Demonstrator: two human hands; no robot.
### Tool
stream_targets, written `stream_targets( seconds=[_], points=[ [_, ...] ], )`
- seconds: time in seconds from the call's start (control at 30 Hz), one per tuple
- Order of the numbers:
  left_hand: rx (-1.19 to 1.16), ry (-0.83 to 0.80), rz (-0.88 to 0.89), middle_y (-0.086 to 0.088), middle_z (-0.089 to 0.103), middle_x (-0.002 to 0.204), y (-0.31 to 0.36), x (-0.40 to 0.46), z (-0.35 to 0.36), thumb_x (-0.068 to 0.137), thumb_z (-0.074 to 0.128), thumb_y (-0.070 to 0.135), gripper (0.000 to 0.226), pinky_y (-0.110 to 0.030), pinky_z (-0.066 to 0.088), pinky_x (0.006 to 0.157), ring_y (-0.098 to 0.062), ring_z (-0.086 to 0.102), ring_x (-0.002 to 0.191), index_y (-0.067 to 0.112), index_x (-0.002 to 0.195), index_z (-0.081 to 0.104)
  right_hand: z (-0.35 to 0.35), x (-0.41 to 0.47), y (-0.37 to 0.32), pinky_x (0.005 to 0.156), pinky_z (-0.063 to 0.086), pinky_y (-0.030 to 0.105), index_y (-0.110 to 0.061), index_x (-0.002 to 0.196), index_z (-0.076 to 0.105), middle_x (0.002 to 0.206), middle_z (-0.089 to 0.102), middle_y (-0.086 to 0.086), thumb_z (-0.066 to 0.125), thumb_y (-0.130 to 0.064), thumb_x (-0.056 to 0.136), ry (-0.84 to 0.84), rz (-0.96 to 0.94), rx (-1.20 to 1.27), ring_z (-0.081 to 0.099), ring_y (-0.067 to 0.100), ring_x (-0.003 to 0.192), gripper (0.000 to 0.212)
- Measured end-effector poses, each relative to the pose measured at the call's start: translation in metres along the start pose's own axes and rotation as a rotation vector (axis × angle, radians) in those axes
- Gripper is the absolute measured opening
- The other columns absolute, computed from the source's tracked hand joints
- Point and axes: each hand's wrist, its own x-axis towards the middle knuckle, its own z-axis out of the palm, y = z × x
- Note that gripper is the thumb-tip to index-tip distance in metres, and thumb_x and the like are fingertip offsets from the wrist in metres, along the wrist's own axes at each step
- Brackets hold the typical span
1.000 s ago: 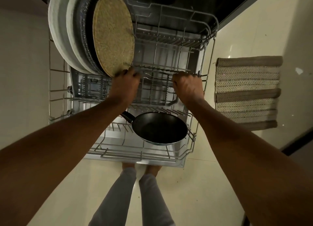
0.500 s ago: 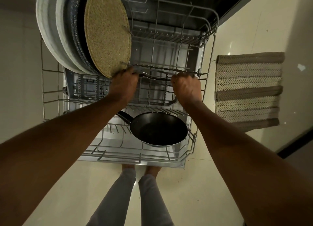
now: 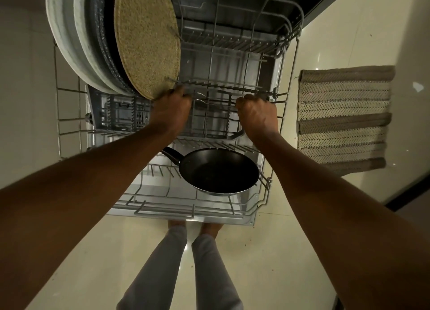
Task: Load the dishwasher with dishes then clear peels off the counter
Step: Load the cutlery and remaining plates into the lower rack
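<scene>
At the upper rack (image 3: 232, 86): left hand (image 3: 171, 108) and right hand (image 3: 257, 114) clench its front rail.
Risk: plates (image 3: 146, 40) toppling if jolted.

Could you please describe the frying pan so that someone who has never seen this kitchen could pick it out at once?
Start at the pulled-out dishwasher racks in the middle of the view. Below the two hands gripping the upper rack, look into the lower rack: the pan lies there, open side up. It is the only black round thing with a handle; the plates stand on edge, top left.
</scene>
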Motion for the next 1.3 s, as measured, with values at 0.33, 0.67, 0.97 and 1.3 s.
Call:
stream_targets(
  seconds=[0.33, 0.67, 0.97, 1.3],
  points=[
    [-0.099, 0.030, 0.010, -0.017, 0.063, 0.123, -0.008, 0.015, 0.032, 0.091, 0.060, -0.004, 0.037, -0.040, 0.054, 0.079, -0.034, 0.065, 0.103, 0.007, 0.125, 0.062, 0.011, -0.002, -0.003, 0.073, 0.059, 0.038, -0.012, 0.118, 0.065, 0.111, 0.060, 0.008, 0.067, -0.006, 0.096, 0.026, -0.007, -0.059, 0.064, 0.024, 0.087, 0.023],
    [-0.255, 0.017, -0.010, -0.017, 0.062, 0.098, -0.004, -0.020, -0.007, 0.100, 0.046, 0.001, 0.017, -0.034, 0.040, 0.069, -0.033, 0.060, 0.086, -0.002, 0.110, 0.059, -0.014, -0.036, -0.009, 0.076, 0.059, 0.036, -0.016, 0.136, 0.054, 0.126, 0.050, 0.009, 0.071, -0.007, 0.092, -0.026, 0.013, -0.016, 0.065, 0.025, 0.098, 0.048],
    [-0.336, -0.021, 0.016, -0.012, 0.065, 0.080, 0.009, -0.093, -0.073, 0.086, 0.062, -0.008, 0.012, -0.034, 0.050, 0.055, -0.026, 0.062, 0.067, 0.003, 0.088, 0.064, -0.068, -0.093, -0.037, 0.080, 0.060, 0.037, -0.015, 0.129, 0.058, 0.118, 0.060, 0.008, 0.067, -0.009, 0.096, -0.002, 0.030, 0.072, 0.068, 0.024, 0.097, 0.035],
    [-0.347, -0.059, -0.062, -0.015, 0.064, 0.087, 0.018, -0.173, -0.176, 0.090, 0.061, 0.000, 0.006, -0.033, 0.039, 0.062, -0.028, 0.060, 0.074, 0.005, 0.089, 0.064, -0.159, -0.170, -0.078, 0.088, 0.059, 0.041, -0.018, 0.124, 0.065, 0.115, 0.065, 0.005, 0.062, -0.020, 0.099, -0.037, 0.183, 0.246, 0.069, 0.025, 0.095, 0.026]
  ],
)
